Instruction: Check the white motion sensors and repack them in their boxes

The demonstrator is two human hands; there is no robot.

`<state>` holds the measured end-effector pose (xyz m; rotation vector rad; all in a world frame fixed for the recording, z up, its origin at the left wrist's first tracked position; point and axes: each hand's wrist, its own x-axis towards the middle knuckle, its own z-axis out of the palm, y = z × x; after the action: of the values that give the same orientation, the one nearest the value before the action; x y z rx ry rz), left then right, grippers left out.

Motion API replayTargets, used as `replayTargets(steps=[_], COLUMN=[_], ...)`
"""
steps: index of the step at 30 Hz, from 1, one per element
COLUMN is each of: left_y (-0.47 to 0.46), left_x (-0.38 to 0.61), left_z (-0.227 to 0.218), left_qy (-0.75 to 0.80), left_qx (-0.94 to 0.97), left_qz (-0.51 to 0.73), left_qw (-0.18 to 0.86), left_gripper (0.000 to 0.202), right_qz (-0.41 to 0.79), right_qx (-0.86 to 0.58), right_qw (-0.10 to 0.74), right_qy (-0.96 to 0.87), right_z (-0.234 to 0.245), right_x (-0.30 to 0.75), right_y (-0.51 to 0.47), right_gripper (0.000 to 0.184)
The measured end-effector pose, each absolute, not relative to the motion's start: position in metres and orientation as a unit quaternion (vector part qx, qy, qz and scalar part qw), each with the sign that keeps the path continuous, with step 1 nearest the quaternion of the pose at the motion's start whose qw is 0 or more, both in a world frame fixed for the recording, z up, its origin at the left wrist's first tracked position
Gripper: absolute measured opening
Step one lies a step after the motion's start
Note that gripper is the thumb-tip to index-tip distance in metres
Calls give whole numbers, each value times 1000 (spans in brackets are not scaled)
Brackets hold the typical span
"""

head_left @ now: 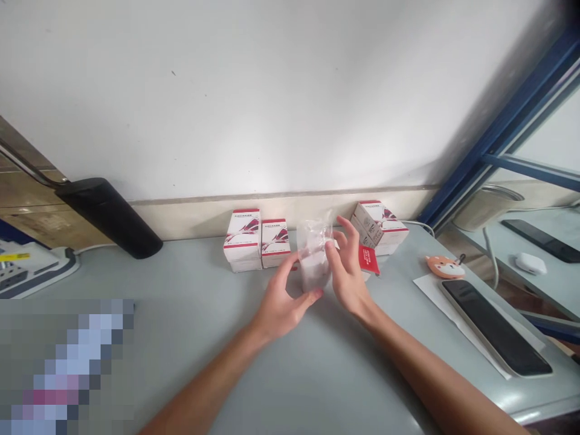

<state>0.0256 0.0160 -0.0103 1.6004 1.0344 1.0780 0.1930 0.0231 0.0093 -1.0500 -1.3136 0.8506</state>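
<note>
Head camera: the clear bag (313, 257), with something pale inside, stands upright at the desk (203, 368), between the two hands. The left hand (281, 305) grips it, thumb across the near side and fingers at its left edge. The right hand (348, 273) is at the bag's right edge, fingers bent and spread; whether it pinches the plastic I cannot tell. Left of the bag stand two white-and-red boxes (275, 241), side by side. Right of it, partly behind the right hand, are more such boxes (390, 228) and a red flap (368, 260). Farther right of the bag lie an orange animal-faced case (445, 266) and a phone (496, 329) on paper (446, 311). Well left of it are a black cylinder (111, 217) and a power strip (43, 277).
</note>
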Motion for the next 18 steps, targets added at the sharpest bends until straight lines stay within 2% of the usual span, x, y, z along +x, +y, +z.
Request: replayTargets(steps=[9,12,15,18], left_y=[23,20,15,14], left_x=[26,25,27,29], left_z=[-27,-25,-19,-18], left_qy=[444,448,421,412], left_qx=[715,720,703,693], left_qz=[364,369,384,369], left_qw=[398,380,425,463], left_gripper=[42,46,60,51], right_qz=[407,423,458,480], right_qx=[-389,-383,-389,-392], right_qw=[644,642,621,605], right_qy=[-518,-512,-504,-500], right_z=[15,10,6,6], right_x=[198,199,198,193], right_y=[28,32,33,29], right_gripper=[63,60,55,47])
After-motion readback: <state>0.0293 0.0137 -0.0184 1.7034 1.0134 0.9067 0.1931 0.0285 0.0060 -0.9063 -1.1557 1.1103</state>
